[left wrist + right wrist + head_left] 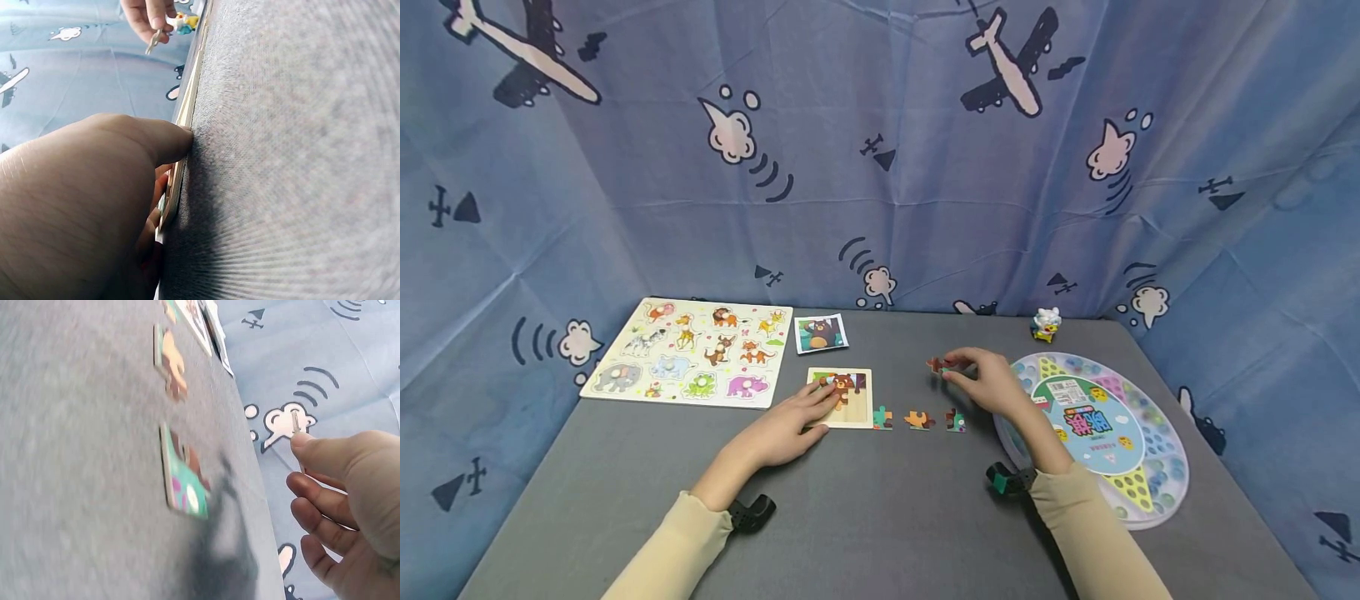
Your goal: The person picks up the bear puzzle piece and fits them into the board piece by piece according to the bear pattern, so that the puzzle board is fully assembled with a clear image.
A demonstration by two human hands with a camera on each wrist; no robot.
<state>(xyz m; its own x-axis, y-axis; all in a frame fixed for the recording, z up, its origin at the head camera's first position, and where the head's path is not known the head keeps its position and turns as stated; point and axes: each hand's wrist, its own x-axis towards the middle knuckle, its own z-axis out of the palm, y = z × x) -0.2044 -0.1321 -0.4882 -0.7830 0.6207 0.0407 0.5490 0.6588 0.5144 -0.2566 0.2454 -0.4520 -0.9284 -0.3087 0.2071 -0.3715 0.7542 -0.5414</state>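
My left hand (790,425) lies with its fingers extended over the left part of a small wooden jigsaw tray (857,419), the thumb at the tray's near edge. Inside the tray, part of a bear picture shows; the fingers hide its left side. Held between the thumb and fingertips of my right hand (988,383) is a brown jigsaw piece (936,365), raised above the table to the right of the tray. Three loose pieces form a row below it: a teal and orange piece (883,418) by the tray's corner, an orange-brown piece (919,420), and a teal-brown piece (185,481).
Behind the tray lies a bear picture card (821,333). A large animal puzzle board (688,350) occupies the left. On the right, a round board game (1090,433) sits under my right forearm, with a small figurine (1046,324) behind it. A patterned curtain (880,167) closes off the back.
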